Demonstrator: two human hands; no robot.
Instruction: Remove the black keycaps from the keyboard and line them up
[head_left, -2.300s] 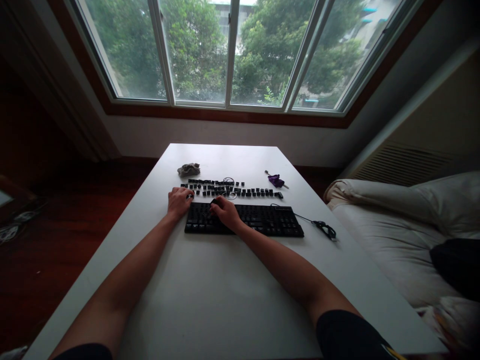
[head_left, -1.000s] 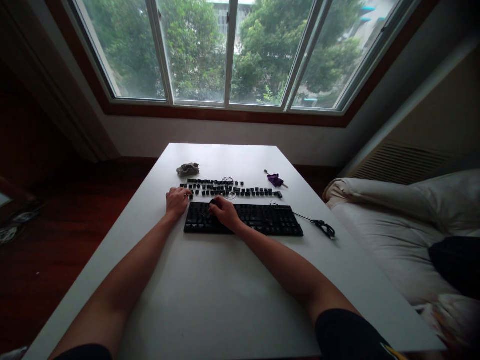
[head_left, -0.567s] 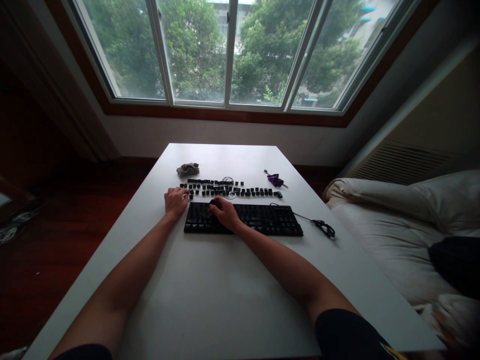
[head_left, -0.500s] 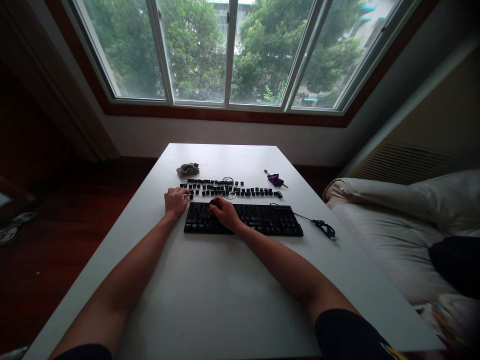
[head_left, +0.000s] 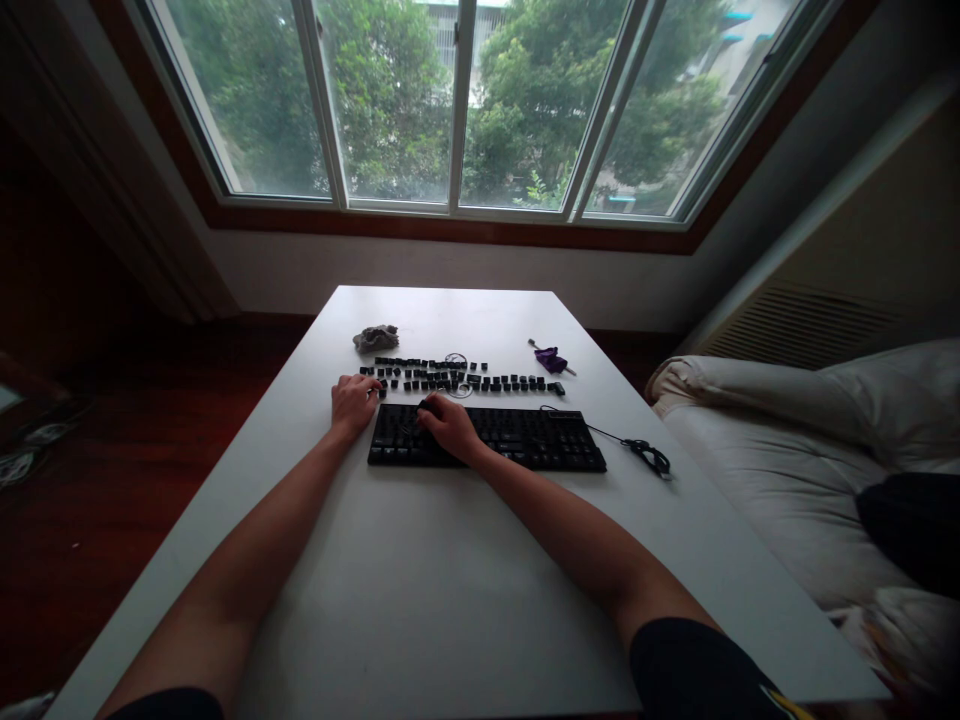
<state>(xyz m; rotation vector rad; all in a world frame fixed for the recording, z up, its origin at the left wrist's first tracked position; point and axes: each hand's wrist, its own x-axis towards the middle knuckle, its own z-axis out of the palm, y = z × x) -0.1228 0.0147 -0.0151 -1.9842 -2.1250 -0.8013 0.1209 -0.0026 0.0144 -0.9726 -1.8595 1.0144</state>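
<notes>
A black keyboard [head_left: 525, 435] lies across the white table [head_left: 427, 580]. Over its left part my right hand [head_left: 450, 425] is closed, thumb and fingers pinched round something small and dark that I cannot make out. Just left of the keyboard, my left hand [head_left: 352, 403] rests on the table, its fingertips curled together at a black keycap [head_left: 382, 393]. Loose black keycaps [head_left: 517, 384] lie in uneven rows behind the keyboard. Two thin wire loops [head_left: 455, 360] lie among them.
A crumpled grey cloth [head_left: 376, 338] sits at the far left of the table. A purple cloth-like thing with a stick [head_left: 551, 359] lies at the far right. The keyboard's bundled cable [head_left: 649, 457] is on the right. A covered sofa [head_left: 772, 480] stands beside the table.
My left hand has shifted very slightly to the right at the keycaps. My right hand stays almost where it was on the keyboard.
</notes>
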